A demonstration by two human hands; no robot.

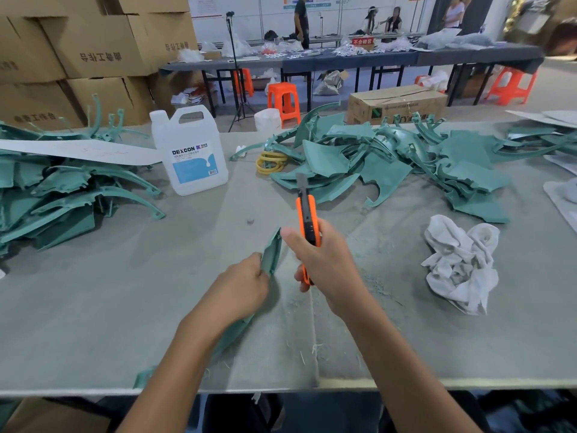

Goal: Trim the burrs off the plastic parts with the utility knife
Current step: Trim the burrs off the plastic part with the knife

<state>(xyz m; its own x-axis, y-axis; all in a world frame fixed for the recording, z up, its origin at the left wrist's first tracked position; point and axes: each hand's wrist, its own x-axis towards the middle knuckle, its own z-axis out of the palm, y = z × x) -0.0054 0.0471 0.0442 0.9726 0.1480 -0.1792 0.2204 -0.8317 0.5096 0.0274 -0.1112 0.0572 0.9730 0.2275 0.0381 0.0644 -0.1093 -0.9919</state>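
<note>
Shavings [312, 348] dot the worktop's [125, 292] near edge, heaps of teal parts [390, 164] likely wait; left fingers [257, 260] pinch one part [272, 251], right fingers [303, 286] clasp the utility knife [307, 210].

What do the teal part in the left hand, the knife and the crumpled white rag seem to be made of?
Teal part: matte moulded plastic; thin, stiff, evenly coloured.
Knife: orange plastic body, black slider; dull grey blade looks like metal.
Rag: soft fabric, possibly cotton; it lies in loose creases.
</note>
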